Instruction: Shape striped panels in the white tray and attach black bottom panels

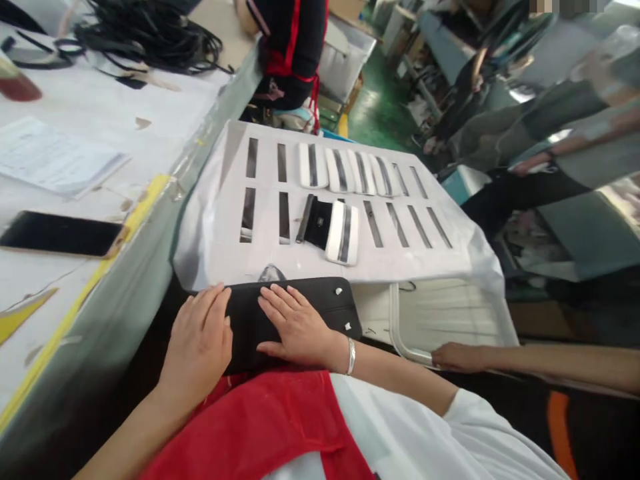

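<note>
A long black padded panel (320, 303) with rounded corners lies across my lap. Two small white bits show near its right end. My left hand (200, 340) is closed over the panel's left end, with the fingers together and the thumb alongside. My right hand (295, 327) rests flat on the panel's middle, fingers stretched out and somewhat apart. Just beyond stands a white slotted board (325, 257). On it lie several white pads with dark stripes (343, 230), and one has a black flap with a dark bar (315, 220) beside it. The panel's underside is hidden.
To the left, a worktable (165, 120) holds a phone (60, 233), papers (55, 157) and a heap of black cords (150, 37). Another person's hand (457, 357) touches a white bin (450, 313) at right. A black-and-red bag (290, 53) stands behind the board.
</note>
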Motion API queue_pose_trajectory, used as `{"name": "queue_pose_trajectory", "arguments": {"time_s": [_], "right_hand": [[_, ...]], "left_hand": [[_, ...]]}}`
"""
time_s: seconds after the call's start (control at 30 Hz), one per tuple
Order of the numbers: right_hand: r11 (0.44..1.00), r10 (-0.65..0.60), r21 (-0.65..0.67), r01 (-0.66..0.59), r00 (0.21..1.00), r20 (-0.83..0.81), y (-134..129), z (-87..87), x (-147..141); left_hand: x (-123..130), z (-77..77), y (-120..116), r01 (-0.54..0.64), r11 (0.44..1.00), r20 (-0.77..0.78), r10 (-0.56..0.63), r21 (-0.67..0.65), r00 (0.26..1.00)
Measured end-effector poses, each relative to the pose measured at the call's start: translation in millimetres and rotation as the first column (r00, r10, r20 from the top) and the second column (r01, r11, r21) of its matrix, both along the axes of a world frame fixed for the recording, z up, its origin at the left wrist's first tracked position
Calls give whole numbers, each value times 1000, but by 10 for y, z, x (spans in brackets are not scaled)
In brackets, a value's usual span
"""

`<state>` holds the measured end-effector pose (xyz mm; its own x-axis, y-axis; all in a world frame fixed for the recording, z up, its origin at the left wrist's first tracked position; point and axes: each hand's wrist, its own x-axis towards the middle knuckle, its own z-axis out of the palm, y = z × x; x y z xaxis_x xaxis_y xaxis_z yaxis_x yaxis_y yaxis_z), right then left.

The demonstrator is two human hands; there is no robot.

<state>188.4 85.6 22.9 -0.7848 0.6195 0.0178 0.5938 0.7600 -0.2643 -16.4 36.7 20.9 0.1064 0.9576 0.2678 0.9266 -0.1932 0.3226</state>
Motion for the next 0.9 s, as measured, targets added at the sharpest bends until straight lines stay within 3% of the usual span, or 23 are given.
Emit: {"name": "queue_pose_trajectory", "arguments": {"time_s": [0.1, 0.3, 0.4, 0.57, 0.9], "right_hand": [[999, -47, 16, 47, 999, -5, -19, -33, 229], [973, -231, 11, 231, 973, 20, -34, -75, 692], [968, -251, 5, 251, 968, 26, -26, -89, 845], [977, -212, -8, 212, 977, -16, 9, -99, 943], [941, -336, -75, 331, 940, -62, 96, -136, 912]], "left_hand": [[222, -72, 102, 131, 991, -81, -131, -1, 988], [249, -150, 130, 144, 987, -149, -154, -75, 977], [255, -134, 140, 140, 987, -175, -153, -82, 973], [313, -112, 196, 120, 988, -211, -137, -93, 968], [401, -61, 269, -3, 978, -275, -55, -206, 960]]}}
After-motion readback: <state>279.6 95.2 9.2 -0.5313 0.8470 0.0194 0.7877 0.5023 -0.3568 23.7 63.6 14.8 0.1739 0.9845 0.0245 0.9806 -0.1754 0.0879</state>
